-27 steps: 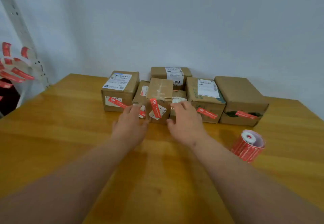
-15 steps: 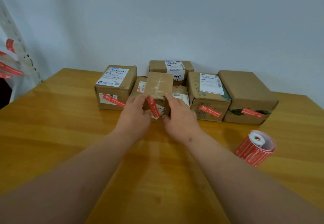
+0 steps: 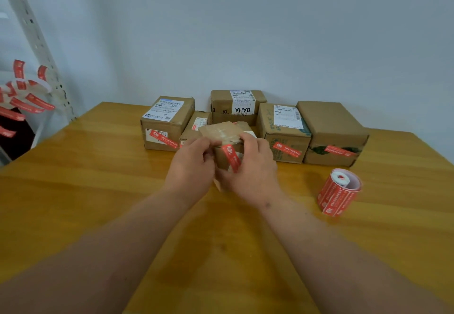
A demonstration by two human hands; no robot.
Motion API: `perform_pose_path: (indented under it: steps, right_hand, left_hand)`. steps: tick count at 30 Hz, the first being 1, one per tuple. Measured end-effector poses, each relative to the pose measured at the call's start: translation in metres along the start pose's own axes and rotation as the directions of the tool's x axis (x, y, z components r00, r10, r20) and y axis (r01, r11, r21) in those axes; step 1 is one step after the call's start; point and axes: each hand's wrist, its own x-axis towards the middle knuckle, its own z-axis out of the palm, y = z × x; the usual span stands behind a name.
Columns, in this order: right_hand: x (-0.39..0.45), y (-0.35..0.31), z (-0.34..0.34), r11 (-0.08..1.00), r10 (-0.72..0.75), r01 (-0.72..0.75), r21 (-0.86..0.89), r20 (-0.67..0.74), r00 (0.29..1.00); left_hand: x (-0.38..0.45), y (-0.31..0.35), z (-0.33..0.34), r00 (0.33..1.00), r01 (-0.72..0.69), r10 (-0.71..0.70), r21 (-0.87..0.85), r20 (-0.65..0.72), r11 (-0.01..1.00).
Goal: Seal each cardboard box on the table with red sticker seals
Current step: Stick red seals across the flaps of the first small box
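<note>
A small taped cardboard box (image 3: 222, 132) with a red sticker seal (image 3: 231, 156) on its near face is gripped between both hands, tilted, just in front of the box row. My left hand (image 3: 191, 163) clasps its left side, my right hand (image 3: 253, 166) its right side, thumb on the top edge. Behind stand several cardboard boxes: a left box (image 3: 167, 122) with a red seal, a flat box (image 3: 196, 127), a back box (image 3: 235, 105), a labelled box (image 3: 282, 132) and a plain right box (image 3: 331, 129), both with red seals.
A roll of red sticker seals (image 3: 340, 192) stands on the wooden table (image 3: 98, 178) to the right of my hands. At the far left, loose red stickers (image 3: 27, 102) hang by a white perforated metal post (image 3: 36, 43). A grey wall backs the table.
Both hands closed on the small box and drew it toward me, out of the row, and it now tilts between them. The camera shifted slightly.
</note>
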Motion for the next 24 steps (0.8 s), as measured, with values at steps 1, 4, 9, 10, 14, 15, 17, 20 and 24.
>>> perform_pose_path:
  steps: [1,4,9,10,14,15,17,20,24]
  right_hand:
    - [-0.006,-0.002,-0.001,1.0,0.012,-0.012,0.008,-0.019,1.0]
    - [-0.02,-0.005,-0.004,1.0,0.013,-0.011,0.023,-0.094,0.995]
    - [-0.036,-0.004,-0.025,0.984,-0.114,0.118,0.132,-0.041,0.993]
    - [-0.037,-0.005,-0.032,0.979,-0.145,0.144,0.147,0.001,0.989]
    - [-0.037,-0.014,-0.056,0.973,-0.226,0.209,0.096,0.222,0.949]
    - [-0.036,-0.016,-0.06,0.97,-0.245,0.233,0.076,0.256,0.935]
    - [-0.036,-0.021,-0.065,0.963,-0.268,0.264,0.054,0.304,0.914]
    - [-0.038,-0.023,-0.068,0.967,-0.253,0.241,0.077,0.289,0.923]
    - [-0.053,-0.018,-0.067,0.961,-0.178,0.183,0.207,-0.042,0.983]
  left_hand:
    - [-0.005,0.006,-0.002,1.0,-0.016,0.016,-0.021,0.009,1.0]
    - [-0.019,0.019,-0.007,0.997,-0.073,0.074,-0.029,0.025,0.997]
    - [-0.027,0.028,-0.027,0.988,-0.146,0.143,0.055,0.051,0.988]
    - [-0.026,0.029,-0.033,0.981,-0.15,0.139,0.075,0.132,0.986]
    - [-0.02,0.036,-0.054,0.856,-0.192,0.056,0.216,0.514,0.958]
    - [-0.019,0.038,-0.056,0.832,-0.229,0.067,0.232,0.551,0.945]
    - [-0.02,0.04,-0.055,0.808,-0.23,0.09,0.171,0.582,0.958]
    - [-0.026,0.037,-0.047,0.865,-0.153,0.09,0.09,0.494,0.984]
    - [-0.034,0.032,-0.038,0.944,-0.069,0.016,0.151,0.33,0.986]
